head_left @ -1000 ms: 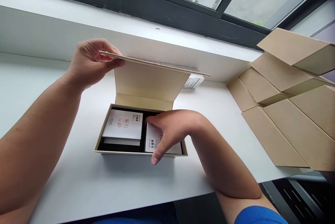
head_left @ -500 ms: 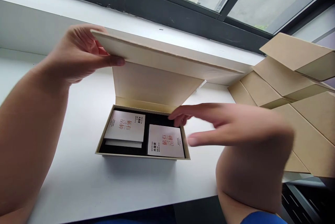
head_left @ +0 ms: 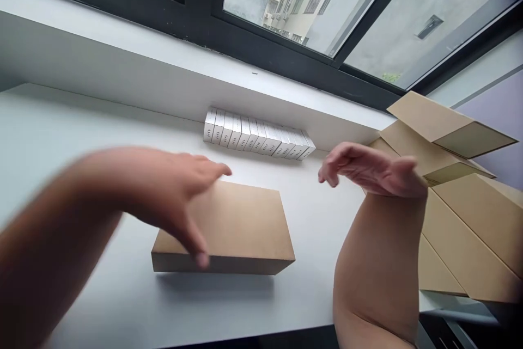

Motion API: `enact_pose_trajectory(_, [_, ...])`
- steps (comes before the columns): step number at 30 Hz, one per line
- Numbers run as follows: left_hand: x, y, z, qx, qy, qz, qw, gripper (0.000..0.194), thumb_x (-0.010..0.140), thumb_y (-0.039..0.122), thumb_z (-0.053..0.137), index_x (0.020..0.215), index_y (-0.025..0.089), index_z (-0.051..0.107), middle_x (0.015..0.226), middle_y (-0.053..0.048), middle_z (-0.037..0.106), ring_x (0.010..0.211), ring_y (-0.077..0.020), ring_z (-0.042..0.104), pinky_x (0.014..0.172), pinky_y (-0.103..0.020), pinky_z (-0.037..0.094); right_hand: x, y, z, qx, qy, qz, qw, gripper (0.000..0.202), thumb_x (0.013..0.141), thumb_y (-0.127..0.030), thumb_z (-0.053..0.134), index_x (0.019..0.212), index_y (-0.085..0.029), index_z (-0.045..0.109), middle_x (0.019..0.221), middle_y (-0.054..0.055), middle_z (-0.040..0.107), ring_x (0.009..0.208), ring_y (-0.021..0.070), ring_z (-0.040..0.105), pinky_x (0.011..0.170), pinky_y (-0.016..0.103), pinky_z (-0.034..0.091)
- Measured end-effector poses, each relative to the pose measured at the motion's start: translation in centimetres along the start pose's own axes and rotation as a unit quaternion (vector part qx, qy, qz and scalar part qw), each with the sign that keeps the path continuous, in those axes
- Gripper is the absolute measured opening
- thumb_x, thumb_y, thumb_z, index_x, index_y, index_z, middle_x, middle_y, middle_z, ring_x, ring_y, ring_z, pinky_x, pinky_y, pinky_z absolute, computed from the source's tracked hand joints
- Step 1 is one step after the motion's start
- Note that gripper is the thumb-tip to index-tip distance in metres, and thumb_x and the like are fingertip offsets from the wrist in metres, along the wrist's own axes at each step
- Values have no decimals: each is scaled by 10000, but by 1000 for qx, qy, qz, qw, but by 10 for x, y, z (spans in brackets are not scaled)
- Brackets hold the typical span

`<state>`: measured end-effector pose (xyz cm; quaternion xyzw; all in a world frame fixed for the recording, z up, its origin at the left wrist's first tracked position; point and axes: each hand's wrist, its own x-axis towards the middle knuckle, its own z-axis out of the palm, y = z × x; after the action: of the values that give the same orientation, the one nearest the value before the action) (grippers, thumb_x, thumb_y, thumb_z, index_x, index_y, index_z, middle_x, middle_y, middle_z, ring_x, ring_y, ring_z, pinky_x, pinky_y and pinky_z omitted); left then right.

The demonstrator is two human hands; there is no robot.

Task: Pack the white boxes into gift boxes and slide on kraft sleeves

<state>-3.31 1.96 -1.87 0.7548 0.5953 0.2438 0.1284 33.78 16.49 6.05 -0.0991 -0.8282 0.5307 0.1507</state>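
Note:
A tan gift box lies on the white table with its lid down, so its contents are hidden. Over the left part of the box is my left hand, slightly blurred, thumb and fingers apart and nothing held. My right hand is raised to the right of the box, palm partly showing, fingers a little bent and apart, with nothing in it. Beyond the box, a row of several small white boxes stands upright against the wall under the sill.
Several tan boxes are stacked at the right, the upper ones jutting out at angles. A white table carries everything, its front edge near me. Behind it run a white ledge and a dark-framed window.
The box lid has come down, covering the white packs inside. My left hand has let go of the lid; my right hand has moved away to the right. The row of white boxes now shows.

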Motion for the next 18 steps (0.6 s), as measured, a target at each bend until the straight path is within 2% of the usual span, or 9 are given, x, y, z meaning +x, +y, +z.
enact_pose_trajectory(1, [6,20,8,9,-116,84,990,871,565,682,719,1329,279,605,1321,-95,665,1326,-382,547,1126,-508,373,5,1,4,-13,-1,27,1000,671,918,-769,433,1254,-223,633,947,65,670,843,198,636,791,343,531])
enact_pose_trajectory(2, [11,38,17,20,-182,132,974,990,530,667,747,1407,252,551,1453,-136,577,1407,-408,452,1171,-532,306,8,1,6,-24,-6,52,998,641,927,-740,455,1261,-223,632,994,87,671,886,217,641,803,355,538])
enact_pose_trajectory(3, [15,52,26,30,-219,159,962,1064,526,634,767,1467,216,498,1550,-174,468,1466,-433,352,1195,-563,246,10,1,8,-32,-10,73,997,608,939,-709,470,1268,-224,630,1025,98,667,914,227,642,827,366,540])
enact_pose_trajectory(5, [20,70,41,47,-250,177,951,1174,500,566,815,1546,233,397,1646,-166,293,1520,-454,200,1216,-622,137,10,2,8,-43,-12,101,994,568,958,-669,477,1281,-225,623,1066,105,658,954,232,639,881,379,533])
enact_pose_trajectory(6, [22,74,45,52,-253,171,951,1192,499,543,823,1564,262,366,1664,-148,245,1523,-465,177,1207,-653,116,10,2,7,-45,-12,108,993,559,964,-659,476,1284,-223,620,1077,107,656,971,234,637,897,381,529])
enact_pose_trajectory(9, [27,74,44,67,-248,114,960,1154,516,526,804,1564,341,359,1670,-117,232,1470,-511,280,1146,-723,193,7,5,4,-46,-15,124,991,540,981,-634,470,1297,-218,606,1112,113,648,1016,238,629,925,387,520])
enact_pose_trajectory(12, [25,64,28,105,-234,35,966,1134,517,512,786,1560,358,369,1650,-140,288,1384,-533,402,1078,-714,313,3,6,1,-59,-6,148,987,498,1001,-601,457,1304,-231,594,1139,106,638,1048,233,621,952,392,507])
enact_pose_trajectory(14, [20,45,13,137,-230,-20,963,1140,522,491,779,1569,371,344,1638,-150,318,1369,-521,426,1066,-685,351,2,5,0,-71,7,172,983,482,1004,-594,455,1298,-239,594,1147,101,638,1060,233,615,971,401,496])
enact_pose_trajectory(18, [5,-26,-30,178,-196,-156,952,1150,538,444,781,1579,397,294,1639,-136,324,1400,-491,407,1071,-624,389,0,0,0,-99,40,235,966,497,981,-631,464,1259,-245,607,1159,99,643,1082,243,599,1009,423,476])
